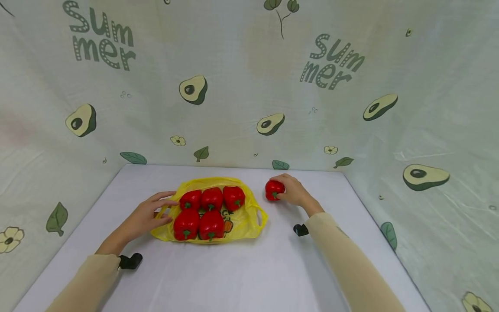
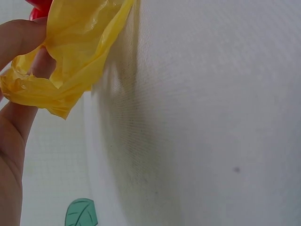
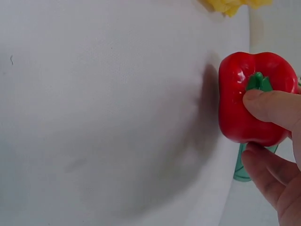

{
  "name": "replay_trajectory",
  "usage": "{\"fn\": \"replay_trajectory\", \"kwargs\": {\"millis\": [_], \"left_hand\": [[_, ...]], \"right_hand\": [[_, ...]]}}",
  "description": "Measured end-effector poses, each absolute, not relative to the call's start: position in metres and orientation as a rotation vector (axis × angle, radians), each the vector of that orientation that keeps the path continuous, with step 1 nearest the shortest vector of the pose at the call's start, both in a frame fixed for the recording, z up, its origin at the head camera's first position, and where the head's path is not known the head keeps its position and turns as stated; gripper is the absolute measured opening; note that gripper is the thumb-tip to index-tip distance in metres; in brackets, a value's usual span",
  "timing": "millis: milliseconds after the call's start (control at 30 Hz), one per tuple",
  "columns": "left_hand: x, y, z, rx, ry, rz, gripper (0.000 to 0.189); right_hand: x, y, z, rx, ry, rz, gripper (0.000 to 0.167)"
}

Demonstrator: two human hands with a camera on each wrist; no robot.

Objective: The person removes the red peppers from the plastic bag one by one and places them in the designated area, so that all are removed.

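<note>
On the table lies a yellow plastic bag (image 1: 245, 229) with its handles out to the sides. Several red bell peppers (image 1: 212, 225) sit on it in two rows, green stems facing me. My left hand (image 1: 150, 214) is at the bag's left end. In the left wrist view, its thumb and fingers hold the bag's handle (image 2: 44, 94), with a finger showing through the loop. To the right of the bag, my right hand (image 1: 292, 190) grips another red bell pepper (image 3: 235, 113). Its thumb presses beside the green stem, and the other fingers are partly hidden behind the pepper.
A white table (image 1: 218, 277) spreads under everything. Behind it and at both sides hangs a pale curtain (image 1: 234, 52) printed with avocados, leaves and the word "summer". Black wrist straps (image 1: 130, 261) show at both sleeves.
</note>
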State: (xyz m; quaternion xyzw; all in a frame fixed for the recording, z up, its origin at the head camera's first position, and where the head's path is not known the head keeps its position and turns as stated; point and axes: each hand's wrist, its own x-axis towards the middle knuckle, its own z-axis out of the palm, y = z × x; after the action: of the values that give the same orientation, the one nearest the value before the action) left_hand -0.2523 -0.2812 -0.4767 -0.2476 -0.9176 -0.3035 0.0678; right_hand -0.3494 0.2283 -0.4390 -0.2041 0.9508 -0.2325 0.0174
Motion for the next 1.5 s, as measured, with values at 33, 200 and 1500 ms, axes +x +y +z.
{"fn": "replay_trajectory", "kwargs": {"millis": [33,200,1500], "left_hand": [[-0.252,-0.282,-0.477,-0.746,-2.762,-0.915,0.044],[-0.251,-0.281,-0.477,-0.746,-2.748,-0.908,0.044],[-0.253,-0.281,-0.475,-0.711,-2.789,-0.939,0.046]], "right_hand": [[-0.351,0.227,-0.440,-0.635,2.954,-0.719,0.058],[-0.354,0.224,-0.444,-0.643,2.951,-0.726,0.059],[-0.331,0.227,-0.403,-0.791,2.993,-0.755,0.060]]}}
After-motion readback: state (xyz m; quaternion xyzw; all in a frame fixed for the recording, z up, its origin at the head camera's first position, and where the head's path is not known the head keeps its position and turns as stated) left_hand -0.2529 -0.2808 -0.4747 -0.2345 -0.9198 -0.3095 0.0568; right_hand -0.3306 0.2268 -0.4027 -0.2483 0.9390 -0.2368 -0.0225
